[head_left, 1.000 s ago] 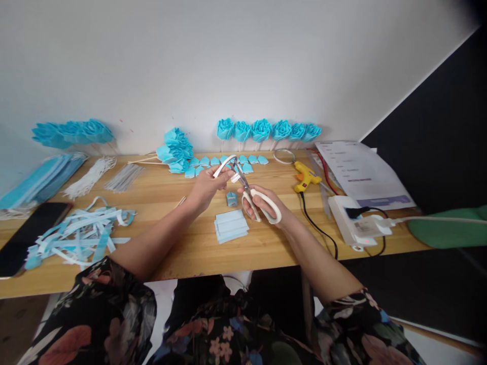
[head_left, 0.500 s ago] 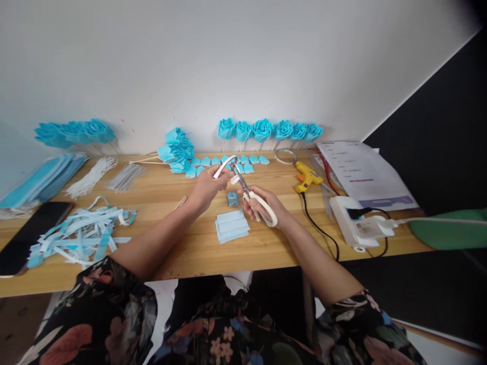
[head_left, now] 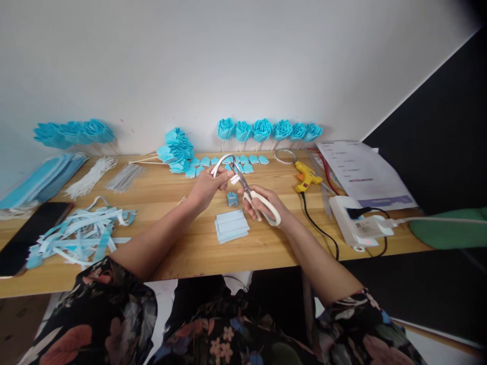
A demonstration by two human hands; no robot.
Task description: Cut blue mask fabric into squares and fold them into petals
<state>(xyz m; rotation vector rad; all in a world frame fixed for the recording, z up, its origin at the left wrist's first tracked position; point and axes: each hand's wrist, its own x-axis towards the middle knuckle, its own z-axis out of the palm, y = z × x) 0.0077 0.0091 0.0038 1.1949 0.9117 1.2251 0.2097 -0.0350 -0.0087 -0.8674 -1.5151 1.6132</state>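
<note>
My left hand (head_left: 209, 186) is closed on a thin white ring that looks like a roll of tape (head_left: 215, 166). A short white end (head_left: 235, 179) sticks out from its fingertips toward the scissors. In my right hand (head_left: 262, 198) are white-handled scissors (head_left: 269, 208), their blades pointing up and left beside the ring and that white end. Whether the blades touch the strip, I cannot tell. Below the hands lie a small folded blue piece (head_left: 232, 198) and a stack of pale blue sheets (head_left: 232, 226). Folded blue petals (head_left: 248, 168) lie in rows behind them.
Blue fabric flowers (head_left: 262, 130) lean along the wall. A yellow glue gun (head_left: 307, 176), a clear tape ring (head_left: 285, 156), a power strip (head_left: 355, 223) and a printed sheet (head_left: 365, 175) are at right. Cut strips (head_left: 81, 235), a phone (head_left: 32, 238) and face masks (head_left: 43, 177) lie left.
The white ring has turned slightly in my left hand, showing more of its opening. My right hand and the scissors have shifted a little to the right.
</note>
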